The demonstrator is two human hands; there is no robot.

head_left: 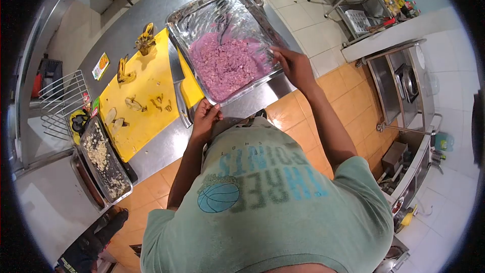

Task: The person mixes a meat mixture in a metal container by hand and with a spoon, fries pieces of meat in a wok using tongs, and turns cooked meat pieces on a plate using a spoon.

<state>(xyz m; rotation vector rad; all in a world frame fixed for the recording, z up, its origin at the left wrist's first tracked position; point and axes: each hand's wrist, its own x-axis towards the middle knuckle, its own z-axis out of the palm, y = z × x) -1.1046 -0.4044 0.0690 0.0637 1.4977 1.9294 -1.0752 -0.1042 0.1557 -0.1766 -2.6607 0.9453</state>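
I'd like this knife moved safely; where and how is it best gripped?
Probably by the handle, coming from the wearer's side and closing across it: the knife lies with its handle end toward the wearer, near the left hand, while the blade points away, alongside the tray.

The head camera looks down past a green cloth T-shirt [273, 212]. It faces a nearby rectangular silver-metal tray [194, 18].
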